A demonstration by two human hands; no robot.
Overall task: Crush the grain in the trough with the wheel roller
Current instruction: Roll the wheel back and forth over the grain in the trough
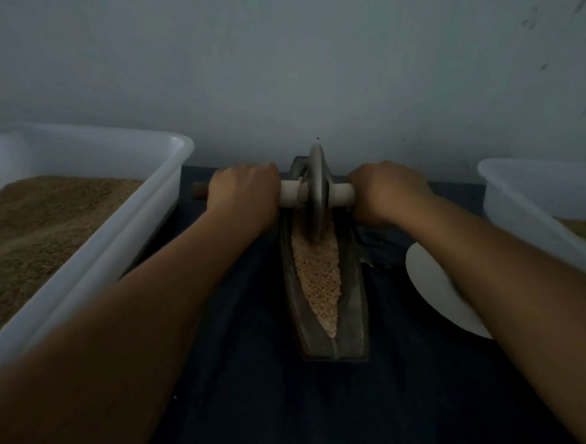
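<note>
The grey metal wheel roller [317,193] was gripped by left hand [245,190] and right hand [386,192], fingers curled round its pale axle for even pressure, at the far end of the narrow dark trough [352,287] of tan grain [317,282].

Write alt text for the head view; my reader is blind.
Both hands, left hand and right hand, grip the axle of a wheel roller standing at the far end of a narrow trough of grain, between two white tubs.

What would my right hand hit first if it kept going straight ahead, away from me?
Probably the wall. The right hand grips the roller handle near the trough's far end, though depth is unclear.
</note>
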